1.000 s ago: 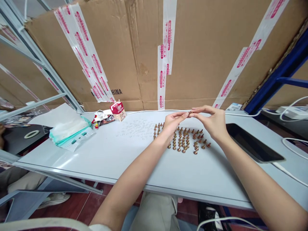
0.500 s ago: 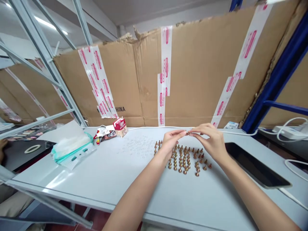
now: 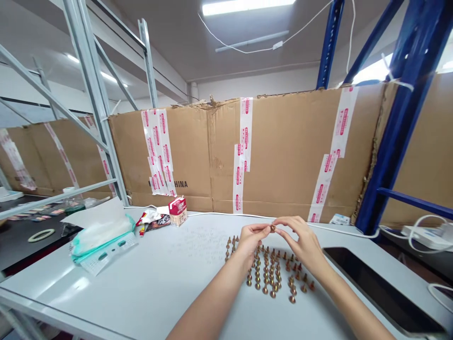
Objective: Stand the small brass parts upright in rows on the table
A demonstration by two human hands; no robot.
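Left hand and right hand raised over the table, fingertips meeting on a small brass rivet. Both closed in a pinch on it, remaining fingers loosely curled. Held rivet sits just above the far edge of the rivet rows, which stand upright in loose columns on the tabletop, under and between the wrists.

Left of the rows: faint pale rings marked on the tabletop, then a tissue pack in a teal-edged wrapper, farther left. Beyond the rows and to the left: a red-and-white carton beside snack wrappers. Right of the rows: a black tablet, lying flat. Behind the rows, a white cable runs along the table's far edge, against a taped cardboard wall
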